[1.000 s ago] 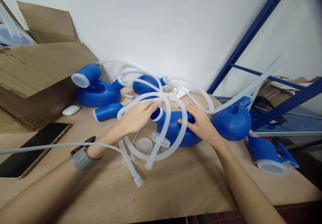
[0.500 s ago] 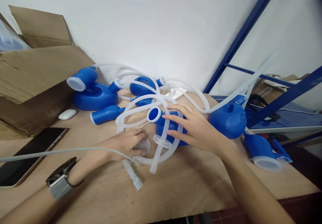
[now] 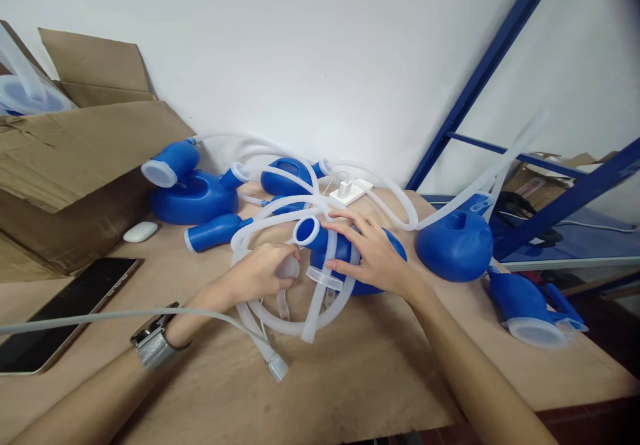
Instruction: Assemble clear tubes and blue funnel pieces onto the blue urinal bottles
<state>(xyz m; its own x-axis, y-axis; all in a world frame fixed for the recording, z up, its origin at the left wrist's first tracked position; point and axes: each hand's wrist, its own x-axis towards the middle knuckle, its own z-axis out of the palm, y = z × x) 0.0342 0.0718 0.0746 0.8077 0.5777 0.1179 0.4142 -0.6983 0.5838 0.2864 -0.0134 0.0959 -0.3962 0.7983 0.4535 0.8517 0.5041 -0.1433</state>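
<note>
My left hand (image 3: 264, 270) pinches a round translucent cap (image 3: 289, 267) beside the open mouth of a blue urinal bottle (image 3: 385, 245). My right hand (image 3: 373, 248) curves over this bottle's top, its fingers around the neck and across a ribbed translucent hose (image 3: 316, 308). The bottle lies tilted, with the white-rimmed mouth facing me and to the left. A clear ring (image 3: 325, 278) hangs around the hose below the mouth. The hose loops over the table; one end has a pale connector (image 3: 278, 367). My right palm hides part of the bottle.
More blue urinal bottles (image 3: 193, 198) with hoses stand along the wall and at the right (image 3: 454, 245). A cardboard box (image 3: 95, 145), a phone (image 3: 75, 311) and a white case (image 3: 141, 232) are at the left. A white power strip (image 3: 351, 193) lies behind. A grey cable (image 3: 150, 312) crosses the foreground.
My left hand has lifted the cap from the table toward the bottle mouth. My right hand has closed in over the bottle. The view has shifted slightly.
</note>
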